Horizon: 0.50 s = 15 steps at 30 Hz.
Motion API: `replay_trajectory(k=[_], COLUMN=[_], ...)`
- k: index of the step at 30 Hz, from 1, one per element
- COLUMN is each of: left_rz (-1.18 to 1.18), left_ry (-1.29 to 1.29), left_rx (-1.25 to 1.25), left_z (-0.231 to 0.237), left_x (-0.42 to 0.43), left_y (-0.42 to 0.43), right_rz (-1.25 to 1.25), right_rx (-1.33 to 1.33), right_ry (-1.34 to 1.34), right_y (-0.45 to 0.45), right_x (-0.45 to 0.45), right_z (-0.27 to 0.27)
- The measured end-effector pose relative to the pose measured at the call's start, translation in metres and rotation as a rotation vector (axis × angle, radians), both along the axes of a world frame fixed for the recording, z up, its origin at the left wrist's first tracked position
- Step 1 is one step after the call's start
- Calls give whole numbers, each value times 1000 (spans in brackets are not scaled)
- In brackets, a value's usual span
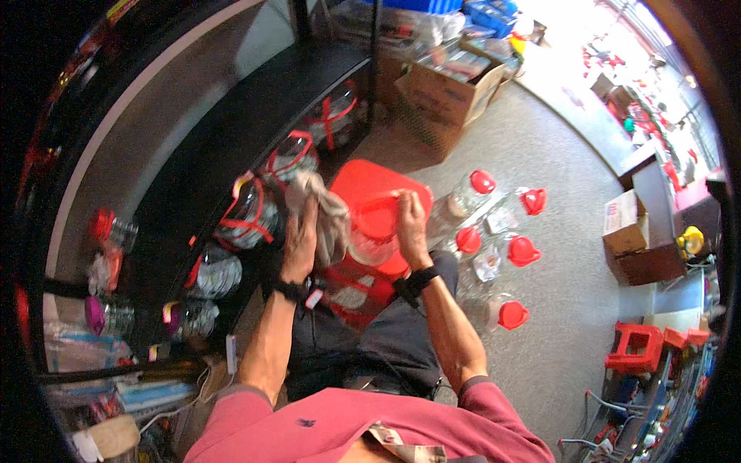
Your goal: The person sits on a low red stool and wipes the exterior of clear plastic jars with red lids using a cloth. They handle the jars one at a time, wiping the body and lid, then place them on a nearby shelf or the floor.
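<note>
My left hand [300, 246] grips a grey-beige cloth [329, 223], which bunches up beside a clear jar [367, 250]. That jar has a red lid [376, 217], and my right hand [412, 231] holds it at the lid's right side. Behind and below the jar is a red plastic stool [367, 176], partly hidden by it. To the right, several clear containers with red lids stand on the floor, among them a jar [472, 194] and a pitcher-like one [524, 252]. The held jar is slightly blurred.
Clear glass jars with red straps [249, 217] line the black shelf [231, 121] on my left. An open cardboard box [443, 98] stands ahead on the grey floor [567, 278]. Farther right are another carton [626, 223] and a small red stool [634, 348].
</note>
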State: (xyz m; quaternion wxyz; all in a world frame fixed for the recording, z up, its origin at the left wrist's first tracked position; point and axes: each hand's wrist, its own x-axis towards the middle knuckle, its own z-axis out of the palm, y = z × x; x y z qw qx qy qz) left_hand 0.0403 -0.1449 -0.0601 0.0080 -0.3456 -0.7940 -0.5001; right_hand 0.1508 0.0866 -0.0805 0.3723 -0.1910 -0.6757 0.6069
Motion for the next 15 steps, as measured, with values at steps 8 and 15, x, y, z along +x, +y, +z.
replay_trajectory(k=[8, 15], left_rz=[-320, -261], left_ry=[239, 90], left_rx=[-305, -288], left_z=[79, 72], left_x=[5, 0], left_y=[93, 97], right_rz=[37, 94], right_rx=[-253, -239], right_ry=[47, 27], right_y=[-12, -10], right_x=[2, 2], right_z=[18, 16])
